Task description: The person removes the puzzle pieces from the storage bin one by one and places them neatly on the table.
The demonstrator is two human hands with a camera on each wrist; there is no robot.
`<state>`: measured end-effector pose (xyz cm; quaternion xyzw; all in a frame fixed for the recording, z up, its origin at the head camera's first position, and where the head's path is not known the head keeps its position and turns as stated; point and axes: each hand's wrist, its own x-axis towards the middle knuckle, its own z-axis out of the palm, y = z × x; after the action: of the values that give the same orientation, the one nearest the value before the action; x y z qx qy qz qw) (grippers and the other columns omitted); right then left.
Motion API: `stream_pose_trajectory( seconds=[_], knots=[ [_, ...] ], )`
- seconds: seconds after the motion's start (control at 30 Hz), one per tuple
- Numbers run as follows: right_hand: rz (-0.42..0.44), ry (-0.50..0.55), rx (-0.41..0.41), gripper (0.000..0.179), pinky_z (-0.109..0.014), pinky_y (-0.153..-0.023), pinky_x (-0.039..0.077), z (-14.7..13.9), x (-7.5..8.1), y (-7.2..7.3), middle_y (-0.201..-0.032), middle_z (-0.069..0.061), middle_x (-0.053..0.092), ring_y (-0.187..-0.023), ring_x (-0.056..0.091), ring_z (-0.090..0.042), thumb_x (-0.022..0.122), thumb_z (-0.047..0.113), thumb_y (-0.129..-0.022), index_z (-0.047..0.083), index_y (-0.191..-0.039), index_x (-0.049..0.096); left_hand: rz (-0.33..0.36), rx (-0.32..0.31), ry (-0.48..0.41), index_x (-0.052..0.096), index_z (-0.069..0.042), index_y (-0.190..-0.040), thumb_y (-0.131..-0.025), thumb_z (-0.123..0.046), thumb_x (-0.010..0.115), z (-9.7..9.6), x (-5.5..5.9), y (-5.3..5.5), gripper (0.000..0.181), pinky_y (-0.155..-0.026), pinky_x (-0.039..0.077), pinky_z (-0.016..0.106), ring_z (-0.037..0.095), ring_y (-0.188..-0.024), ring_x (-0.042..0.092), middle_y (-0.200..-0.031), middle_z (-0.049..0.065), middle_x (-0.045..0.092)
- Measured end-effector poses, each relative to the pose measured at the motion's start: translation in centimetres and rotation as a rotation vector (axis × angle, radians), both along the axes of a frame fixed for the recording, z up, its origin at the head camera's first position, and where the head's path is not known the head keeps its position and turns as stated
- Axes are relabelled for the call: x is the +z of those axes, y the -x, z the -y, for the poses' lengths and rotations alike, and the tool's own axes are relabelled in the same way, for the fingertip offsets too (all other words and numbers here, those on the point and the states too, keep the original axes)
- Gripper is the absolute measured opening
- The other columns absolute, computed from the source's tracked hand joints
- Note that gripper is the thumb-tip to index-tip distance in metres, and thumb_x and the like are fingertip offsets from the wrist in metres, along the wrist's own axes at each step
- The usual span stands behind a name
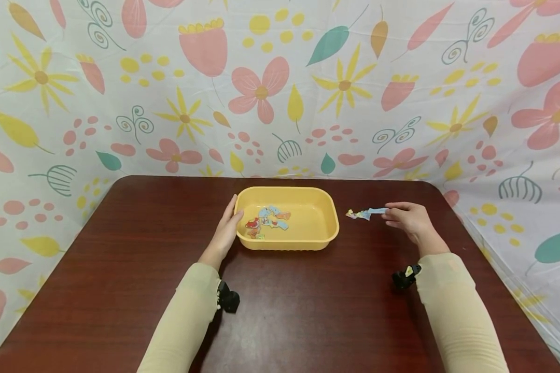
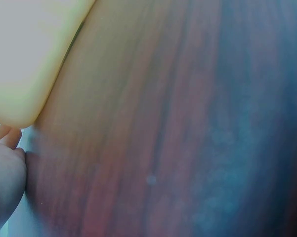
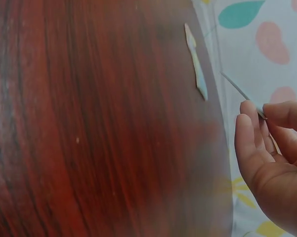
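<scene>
One light-blue cutout (image 1: 379,211), pinched by the right hand (image 1: 409,221) at the yellow tub's (image 1: 287,245) three o'clock, points toward nine.
Its long axis runs three-to-nine, tip near a multicoloured cutout (image 1: 358,214) on the table (image 1: 298,305); the left hand (image 1: 225,228) grips the tub's nine-o'clock side.

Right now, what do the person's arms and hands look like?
The left sleeve and right sleeve are long and pale yellow. The left hand and right hand wear no gloves. The left wrist gadget and right wrist gadget are black; the right one shows a small yellowish mark.
</scene>
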<state>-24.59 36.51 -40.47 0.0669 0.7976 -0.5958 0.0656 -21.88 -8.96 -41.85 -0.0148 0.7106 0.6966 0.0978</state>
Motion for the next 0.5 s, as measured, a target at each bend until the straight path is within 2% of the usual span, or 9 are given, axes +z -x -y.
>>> stream_pose_trajectory(
  seconds=[0.17, 0.33, 0.5],
  knots=[
    [0.012, -0.003, -0.021, 0.049, -0.024, -0.075, 0.056, -0.55, -0.44, 0.19, -0.090, 0.013, 0.060, -0.079, 0.066, 0.002, 0.047, 0.010, -0.097, -0.015, -0.138, 0.035, 0.001, -0.001, 0.001, 0.009, -0.029, -0.153, -0.102, -0.024, 0.036, -0.03, 0.00, 0.05, 0.058, -0.117, 0.016, 0.046, 0.022, -0.147, 0.003, -0.160, -0.003, 0.003],
    [0.020, 0.049, -0.042, 0.051, -0.023, -0.069, 0.056, -0.88, -0.83, 0.34, -0.078, 0.015, 0.064, -0.073, 0.067, 0.000, 0.047, 0.005, -0.095, -0.020, -0.137, 0.031, 0.005, -0.002, 0.004, 0.009, -0.029, -0.153, -0.102, -0.024, 0.036, -0.04, 0.14, 0.00, 0.058, -0.117, 0.016, 0.045, 0.022, -0.147, 0.003, -0.160, -0.003, 0.003],
    [0.031, 0.067, -0.056, 0.052, -0.022, -0.068, 0.056, -0.94, -0.96, 0.45, -0.077, 0.014, 0.064, -0.072, 0.067, 0.000, 0.048, 0.003, -0.094, -0.020, -0.137, 0.029, 0.003, 0.004, 0.006, 0.010, -0.029, -0.153, -0.102, -0.024, 0.037, -0.02, 0.25, -0.01, 0.058, -0.117, 0.015, 0.045, 0.021, -0.147, 0.003, -0.160, -0.003, 0.004]
  ],
)
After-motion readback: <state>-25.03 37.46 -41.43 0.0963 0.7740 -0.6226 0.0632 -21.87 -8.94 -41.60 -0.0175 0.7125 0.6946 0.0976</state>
